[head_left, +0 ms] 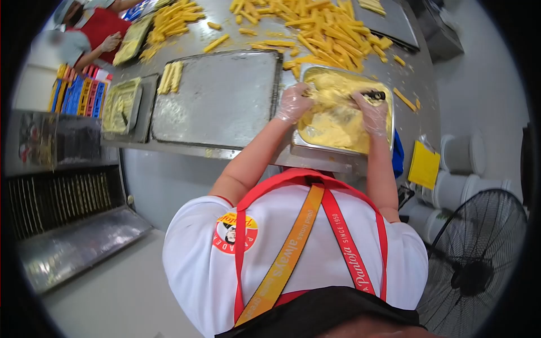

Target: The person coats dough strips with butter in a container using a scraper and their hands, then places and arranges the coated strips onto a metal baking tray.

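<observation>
A metal pan (298, 147) filled with pale yellow creamy spread (332, 127) stands at the table's near edge in front of me. My left hand (294, 104), in a clear plastic glove, is over the pan's left side. Its fingers are closed together at the spread, and what they hold, if anything, is hidden. My right hand (372, 114), gloved too, grips a black-handled tool (375, 95) over the pan's right side. The tool's working end cannot be made out. Piled just behind the pan are many yellow sticks (332, 39).
Left of the pan lies a baking tray (217, 101) with a few coated sticks (170, 78) in its corner. Further left is a second pan of spread (121, 107). A co-worker in a red apron (107, 28) stands across the table. A black fan (473, 270) is at my right.
</observation>
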